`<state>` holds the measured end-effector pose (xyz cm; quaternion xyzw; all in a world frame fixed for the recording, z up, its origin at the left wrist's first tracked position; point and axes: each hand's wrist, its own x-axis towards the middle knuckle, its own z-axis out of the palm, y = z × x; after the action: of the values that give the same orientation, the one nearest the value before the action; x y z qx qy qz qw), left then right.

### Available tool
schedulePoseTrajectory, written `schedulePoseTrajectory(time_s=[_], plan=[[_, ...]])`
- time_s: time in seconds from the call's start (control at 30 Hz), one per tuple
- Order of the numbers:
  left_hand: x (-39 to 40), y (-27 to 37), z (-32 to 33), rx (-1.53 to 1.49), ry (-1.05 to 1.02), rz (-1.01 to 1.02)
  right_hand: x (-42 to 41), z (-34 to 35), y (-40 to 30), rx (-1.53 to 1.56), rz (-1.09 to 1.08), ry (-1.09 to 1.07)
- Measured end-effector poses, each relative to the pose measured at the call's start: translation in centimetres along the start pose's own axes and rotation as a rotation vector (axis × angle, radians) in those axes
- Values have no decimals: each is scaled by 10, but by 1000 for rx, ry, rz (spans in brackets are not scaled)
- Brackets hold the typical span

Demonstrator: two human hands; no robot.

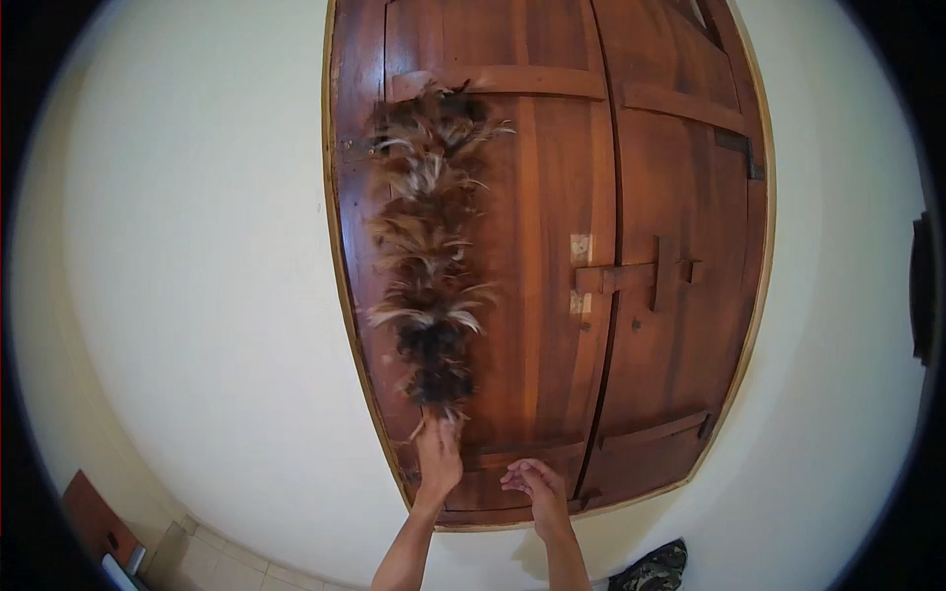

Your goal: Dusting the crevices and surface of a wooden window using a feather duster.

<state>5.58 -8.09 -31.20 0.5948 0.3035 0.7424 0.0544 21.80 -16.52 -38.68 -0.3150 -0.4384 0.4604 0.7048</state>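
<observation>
A long feather duster [429, 244] with brown, black and whitish feathers stands upright in front of the left leaf of a brown wooden shutter [547, 185]. My left hand [441, 454] grips its lower end; the handle is hidden by the fingers and feathers. To the right, my right hand [536, 487] is raised before the bottom of the shutter, holding nothing, its fingers curled and apart from the thumb. A wooden latch bar [628, 278] crosses the gap between the two leaves. The feathers look slightly blurred.
Pale walls [199, 258] surround the shutter's wooden frame. A camouflage-patterned cloth thing [654, 567] lies at the bottom right. A brown board [100, 517] stands at the lower left beside floor tiles [229, 565]. A dark object [922, 288] shows at the right edge.
</observation>
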Motion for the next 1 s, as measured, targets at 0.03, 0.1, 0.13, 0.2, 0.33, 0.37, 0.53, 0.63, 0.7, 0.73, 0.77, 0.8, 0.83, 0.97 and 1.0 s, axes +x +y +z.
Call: schedulePoseTrajectory(time_s=[0.03, 0.1, 0.13, 0.2, 0.33, 0.37, 0.53, 0.63, 0.7, 0.73, 0.77, 0.8, 0.83, 0.97, 1.0], plan=[[-12, -19, -4, -52, -213, -101, 0, 0, 3, 6, 4, -6], [-16, -23, 1, -112, -437, -204, 1, -7, 8, 9, 13, 10], [-17, -9, 5, -60, -365, -210, 1, -12, 8, 7, 31, 26], [-22, -11, 12, -18, -208, -216, 0, -14, 6, 3, 40, 37], [-27, -32, 12, -394, -175, -477, 4, -17, 5, -8, 38, 51], [-21, -31, 12, -165, -131, -269, 5, -17, 4, -9, 39, 55], [-10, -28, 2, -31, -234, -358, 6, -17, 1, -33, 45, 43], [-1, 20, 6, -10, -360, -90, 5, -18, 1, -42, 49, 32], [1, 31, 10, -7, -308, -195, 4, -17, 3, -41, 67, 32], [-2, 25, 13, -11, -311, -189, 3, -17, 4, -35, 87, 30], [-8, 12, 17, -29, -383, -155, 2, -18, 5, -33, 78, 34], [-7, 13, 22, -50, -462, -119, 0, -21, 6, -32, 82, 26], [-7, 15, 25, -56, -475, -111, -1, -24, 6, -29, 86, 18], [-4, 34, 40, 93, -532, -54, 6, -42, 8, 9, 50, 38], [-3, 39, 45, 72, -471, -36, 7, -47, 6, 12, 51, 32]])
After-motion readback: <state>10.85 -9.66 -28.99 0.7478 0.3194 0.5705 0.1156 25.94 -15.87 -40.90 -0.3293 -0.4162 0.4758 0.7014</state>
